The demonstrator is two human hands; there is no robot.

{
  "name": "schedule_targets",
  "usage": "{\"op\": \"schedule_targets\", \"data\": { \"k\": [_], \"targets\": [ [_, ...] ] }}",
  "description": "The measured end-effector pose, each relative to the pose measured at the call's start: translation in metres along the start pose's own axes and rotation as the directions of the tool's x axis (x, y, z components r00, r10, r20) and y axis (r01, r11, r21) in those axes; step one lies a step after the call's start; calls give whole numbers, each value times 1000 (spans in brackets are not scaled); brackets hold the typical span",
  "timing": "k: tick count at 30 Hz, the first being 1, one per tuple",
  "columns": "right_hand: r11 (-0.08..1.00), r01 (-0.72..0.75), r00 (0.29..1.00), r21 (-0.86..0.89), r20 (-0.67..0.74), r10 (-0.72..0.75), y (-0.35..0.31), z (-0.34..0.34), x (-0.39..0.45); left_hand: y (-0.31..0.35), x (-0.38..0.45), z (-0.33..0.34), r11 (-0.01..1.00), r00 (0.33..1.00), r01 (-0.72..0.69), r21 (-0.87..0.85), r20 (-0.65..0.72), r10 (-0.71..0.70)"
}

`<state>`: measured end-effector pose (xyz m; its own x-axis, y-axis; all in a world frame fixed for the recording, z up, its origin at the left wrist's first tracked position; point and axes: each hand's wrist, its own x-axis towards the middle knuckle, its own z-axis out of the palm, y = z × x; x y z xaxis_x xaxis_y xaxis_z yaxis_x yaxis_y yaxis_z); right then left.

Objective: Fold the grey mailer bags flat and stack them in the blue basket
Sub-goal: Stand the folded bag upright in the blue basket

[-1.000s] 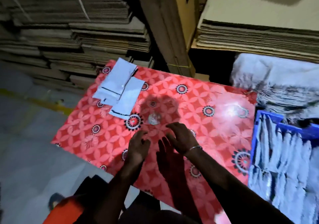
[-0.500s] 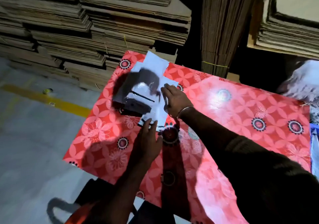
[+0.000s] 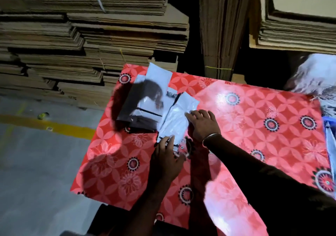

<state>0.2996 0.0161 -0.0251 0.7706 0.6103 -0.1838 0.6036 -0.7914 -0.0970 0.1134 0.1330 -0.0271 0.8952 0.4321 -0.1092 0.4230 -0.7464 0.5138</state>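
A small pile of grey-white mailer bags (image 3: 154,97) lies at the far left corner of the red floral table (image 3: 254,126), partly under a dark shadow. The nearest mailer bag (image 3: 175,119) sticks out of the pile toward me. My left hand (image 3: 166,161) pinches its near edge. On its right edge rests my right hand (image 3: 203,125), a bangle on the wrist, fingers curled over the plastic. The blue basket (image 3: 329,124) shows only as a sliver at the right frame edge.
Stacks of flattened cardboard (image 3: 91,35) rise behind and left of the table, with upright sheets (image 3: 220,26) at the back. A white bundle (image 3: 314,75) sits at the far right. Grey floor with a yellow line (image 3: 54,128) lies to the left.
Both hands moved from the table's middle to the mailer pile at the far left. The nearest mailer has since been drawn out toward me. The view swung left, pushing the basket to the edge.
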Motion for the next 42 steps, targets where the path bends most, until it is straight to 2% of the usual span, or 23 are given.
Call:
{"op": "schedule_targets", "data": {
  "k": [2,6,11,13,15,18,20,23,26,29,31,34,42],
  "targets": [
    [999,-37,998,-24,-57,35,14,-2,-22,8,0,5,999,999,-39,-14,-5,39],
    [996,-92,987,-11,-131,89,46,-5,-81,32,-10,22,971,973,-229,-73,-45,227],
    [984,-171,967,42,-187,175,100,4,-181,77,-37,48,951,954,-263,-165,103,282],
    [980,-195,963,31,-186,197,117,11,-229,91,-46,56,928,927,-331,-172,127,354],
    [975,-215,958,55,-183,222,126,18,-270,101,-53,63,899,896,-410,-156,116,429],
    [964,-214,943,156,-226,246,132,22,-307,110,-57,69,888,894,-437,-143,42,447],
    [966,-173,945,194,-245,218,135,21,-313,116,-59,72,872,880,-470,-135,-1,474],
    [966,-83,959,244,-246,144,139,21,-303,133,-67,77,837,840,-537,-103,19,542],
    [958,-57,977,281,-182,111,134,22,-276,153,-70,86,857,843,-514,-40,163,513],
    [947,-98,991,307,-53,120,126,30,-249,166,-65,98,907,845,-421,1,364,392],
    [946,-132,990,297,-9,141,123,38,-238,166,-59,105,909,835,-410,70,431,343],
    [949,-159,985,272,-23,172,126,53,-233,165,-56,113,865,832,-462,194,434,347],
    [953,-176,983,248,-9,184,130,65,-227,159,-70,118,784,825,-557,274,290,485]
  ]
}}
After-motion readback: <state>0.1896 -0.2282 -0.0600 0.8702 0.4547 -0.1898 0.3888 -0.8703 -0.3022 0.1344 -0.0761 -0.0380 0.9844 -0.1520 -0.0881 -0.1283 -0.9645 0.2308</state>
